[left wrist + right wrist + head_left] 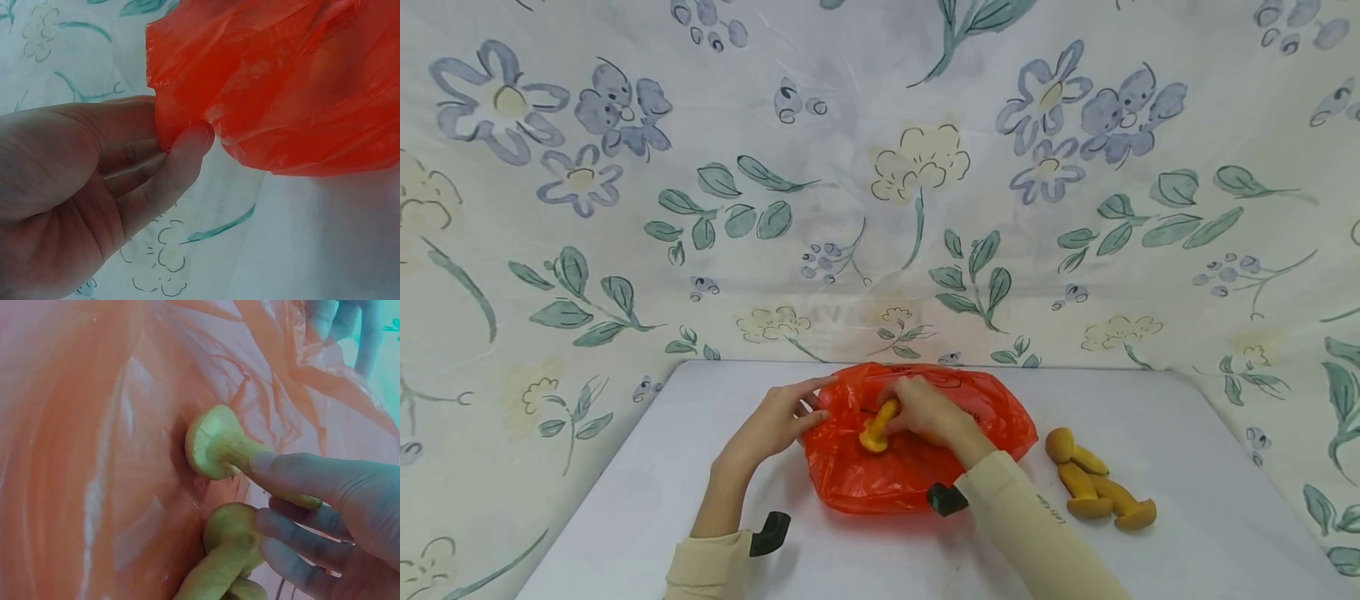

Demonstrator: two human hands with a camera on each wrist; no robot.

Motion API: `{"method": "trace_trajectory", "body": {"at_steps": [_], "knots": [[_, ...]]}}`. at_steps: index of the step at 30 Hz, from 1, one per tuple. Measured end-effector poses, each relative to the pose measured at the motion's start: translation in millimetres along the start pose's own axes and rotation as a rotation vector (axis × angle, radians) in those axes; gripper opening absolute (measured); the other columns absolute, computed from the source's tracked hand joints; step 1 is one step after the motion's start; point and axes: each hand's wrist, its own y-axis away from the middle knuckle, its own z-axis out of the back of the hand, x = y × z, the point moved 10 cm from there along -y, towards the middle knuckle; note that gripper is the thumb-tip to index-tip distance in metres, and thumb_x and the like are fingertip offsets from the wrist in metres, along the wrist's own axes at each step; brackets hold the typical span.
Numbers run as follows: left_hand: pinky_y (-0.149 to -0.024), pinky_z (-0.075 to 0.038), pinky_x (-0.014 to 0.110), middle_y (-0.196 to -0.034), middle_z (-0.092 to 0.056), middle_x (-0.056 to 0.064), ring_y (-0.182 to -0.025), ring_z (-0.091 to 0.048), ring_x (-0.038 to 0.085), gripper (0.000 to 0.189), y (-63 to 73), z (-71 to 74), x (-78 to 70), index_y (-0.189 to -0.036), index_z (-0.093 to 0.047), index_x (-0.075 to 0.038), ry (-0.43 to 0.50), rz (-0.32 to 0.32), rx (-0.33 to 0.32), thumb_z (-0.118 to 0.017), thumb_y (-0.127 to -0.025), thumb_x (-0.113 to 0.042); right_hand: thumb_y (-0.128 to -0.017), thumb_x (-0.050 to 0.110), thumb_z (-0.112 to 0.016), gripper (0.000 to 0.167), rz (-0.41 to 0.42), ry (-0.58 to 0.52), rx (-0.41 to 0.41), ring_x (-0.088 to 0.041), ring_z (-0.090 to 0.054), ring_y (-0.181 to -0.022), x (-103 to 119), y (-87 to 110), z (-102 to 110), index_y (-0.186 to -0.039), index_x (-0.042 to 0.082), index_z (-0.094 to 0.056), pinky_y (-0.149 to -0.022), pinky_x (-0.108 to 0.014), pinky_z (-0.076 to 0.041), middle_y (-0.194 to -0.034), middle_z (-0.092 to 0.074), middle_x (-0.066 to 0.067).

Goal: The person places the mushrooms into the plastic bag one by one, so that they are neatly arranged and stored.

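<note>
A red plastic bag (880, 483) lies on the white table, its opening spread upward. My left hand (778, 423) pinches the bag's left edge between thumb and fingers, as the left wrist view shows with the thin red film (250, 100) at the fingertips. Over the bag, my right hand (921, 408) holds a yellow-brown mushroom (876, 435) by its stem, cap pointing down. In the right wrist view the held mushroom (215, 440) is close to the bag's film, and another mushroom (219, 562) lies below it, beside the curled fingers.
Several more mushrooms (1078, 482) lie in a small pile on the table (1195, 433), right of the bag. A floral cloth (850, 208) hangs behind the table and along its sides. Black wrist mounts (770, 533) stick out near both sleeves.
</note>
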Motion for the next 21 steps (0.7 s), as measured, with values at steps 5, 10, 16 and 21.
{"method": "trace_trajectory", "body": {"at_steps": [5, 10, 16, 21], "knots": [[-0.063, -0.059, 0.025, -0.100, -0.068, 0.010, -0.076, -0.063, 0.015, 0.054, 1.4, 0.0, -0.3, -0.142, -0.052, -0.015, -0.008, -0.006, -0.002, -0.068, -0.091, -0.010, -0.084, 0.015, -0.077, 0.042, 0.017, 0.021, -0.007, -0.018, -0.056, -0.102, -0.1, 0.6, 4.5, -0.124, 0.012, -0.066, -0.087, -0.034, -0.058, -0.110, -0.064, 0.000], [-0.064, -0.058, 0.025, -0.100, -0.068, 0.010, -0.077, -0.062, 0.016, 0.054, 2.0, 0.2, -0.2, -0.143, -0.052, -0.015, -0.016, -0.003, -0.005, -0.067, -0.092, -0.010, -0.085, 0.016, -0.076, 0.047, 0.025, 0.068, -0.031, -0.019, -0.056, -0.103, -1.3, 0.5, 10.0, -0.130, 0.013, -0.062, -0.091, -0.037, -0.056, -0.114, -0.065, -0.001], [-0.064, -0.058, 0.025, -0.101, -0.068, 0.010, -0.077, -0.062, 0.015, 0.054, 1.7, 0.3, 0.5, -0.143, -0.051, -0.017, -0.020, 0.003, -0.008, -0.068, -0.092, -0.010, -0.087, 0.015, -0.075, 0.048, 0.054, 0.103, -0.049, -0.021, -0.055, -0.104, 4.0, 4.4, 16.3, -0.132, 0.010, -0.061, -0.094, -0.039, -0.054, -0.114, -0.065, -0.004], [-0.064, -0.058, 0.025, -0.101, -0.068, 0.009, -0.077, -0.062, 0.015, 0.054, 1.4, 1.2, -0.1, -0.143, -0.052, -0.017, -0.023, 0.003, -0.009, -0.068, -0.092, -0.011, -0.089, 0.012, -0.072, 0.046, 0.088, 0.123, -0.057, -0.023, -0.058, -0.105, 9.9, 8.2, 19.7, -0.133, 0.009, -0.060, -0.095, -0.039, -0.055, -0.119, -0.065, -0.008]]}}
